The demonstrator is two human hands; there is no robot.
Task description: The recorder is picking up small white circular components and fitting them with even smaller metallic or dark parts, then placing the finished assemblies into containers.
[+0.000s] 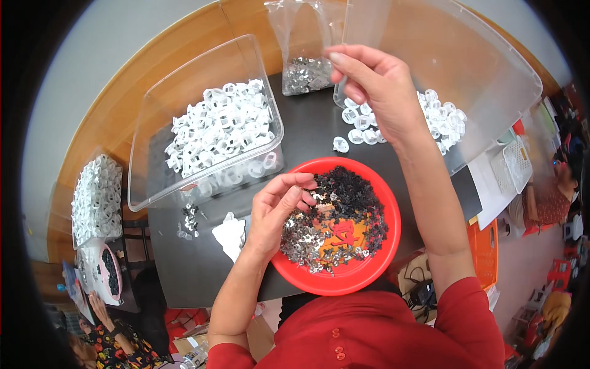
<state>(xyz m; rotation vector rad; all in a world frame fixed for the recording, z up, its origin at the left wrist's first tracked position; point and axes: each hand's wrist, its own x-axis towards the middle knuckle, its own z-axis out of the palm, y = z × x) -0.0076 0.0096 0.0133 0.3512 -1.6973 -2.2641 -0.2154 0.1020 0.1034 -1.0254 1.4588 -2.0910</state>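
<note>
A round red basin (398, 237) rests on the dark table close to my body. Inside it, small black parts (347, 187) are heaped at the far side and small shiny metal parts (301, 237) at the left. My left hand (279, 206) hovers at the basin's left side, its fingers curled toward the thumb; what they pinch is too small to name. Raised beyond the basin, my right hand (378, 83) has thumb and forefinger pressed together, and I cannot make out anything between them. Under it lie round white plastic pieces (362, 126), with a single white piece (340, 144) nearer the basin.
A clear bin (278, 132) of white plastic pieces stands at the left. Another clear bin (516, 80) tilts at the right. A plastic bag (307, 77) of metal parts sits at the back. Crumpled white paper (230, 237) lies left of the basin. A co-worker's hand (101, 310) shows lower left.
</note>
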